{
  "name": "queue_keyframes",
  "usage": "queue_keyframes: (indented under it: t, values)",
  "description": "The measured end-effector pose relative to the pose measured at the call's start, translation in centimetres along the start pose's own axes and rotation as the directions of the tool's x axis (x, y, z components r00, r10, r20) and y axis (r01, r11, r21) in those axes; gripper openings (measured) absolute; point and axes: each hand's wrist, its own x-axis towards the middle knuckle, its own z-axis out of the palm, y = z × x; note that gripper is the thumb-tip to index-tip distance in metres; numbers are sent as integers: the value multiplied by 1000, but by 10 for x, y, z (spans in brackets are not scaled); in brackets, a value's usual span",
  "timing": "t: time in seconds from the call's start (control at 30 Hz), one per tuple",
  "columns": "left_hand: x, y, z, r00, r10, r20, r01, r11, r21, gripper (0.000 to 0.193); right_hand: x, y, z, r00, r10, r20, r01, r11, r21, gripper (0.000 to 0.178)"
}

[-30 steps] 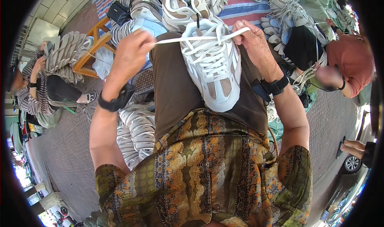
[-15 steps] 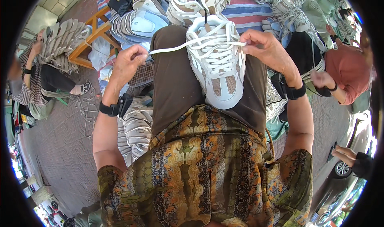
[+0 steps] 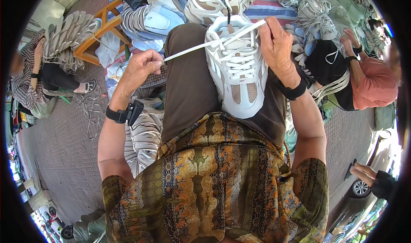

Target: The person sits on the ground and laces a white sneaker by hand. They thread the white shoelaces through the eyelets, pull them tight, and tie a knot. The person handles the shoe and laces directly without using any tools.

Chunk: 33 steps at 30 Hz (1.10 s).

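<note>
Pinching the white lace (image 3: 188,52) with left hand (image 3: 142,67), centre-left, and right hand (image 3: 277,46), upper centre-right. Now raising its right end, apparently taking up slack over the sneaker (image 3: 239,73).

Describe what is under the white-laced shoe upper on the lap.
Brown trousers show on both sides of the shoe upper; its underside and the trousers directly beneath it are covered.

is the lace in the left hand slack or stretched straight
Stretched straight: the lace runs without a sag from the left hand to the shoe.
</note>
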Motion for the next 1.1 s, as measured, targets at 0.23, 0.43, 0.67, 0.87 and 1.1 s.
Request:
queue_keyframes:
  t: [0.23, 0.43, 0.67, 0.87, 1.1]
  values:
    - [-23, 16, -15, 999, 7, 33, 9, 888, -460, 21, -16, -1, -22, 996, 3, 88, -12, 995, 101, 8]
    - [-30, 40, -17, 982, 190, -15, -148, 708, -691, 23, -25, 11, -12, 992, -86, 88, 79, 994, 72, 9]
    - [-19, 14, -24, 977, 200, -71, -176, 575, -799, 21, -20, 7, -8, 989, -57, 134, 56, 998, 7, 10]
    - [-14, -21, -22, 991, 127, -46, -118, 656, -745, 19, -23, 15, -8, 984, -135, 113, 138, 990, -25, 13]
    - [-6, -43, 2, 928, -125, -352, 126, 992, -19, 28, -24, 16, -26, 938, 99, 333, -165, 970, 176, 13]
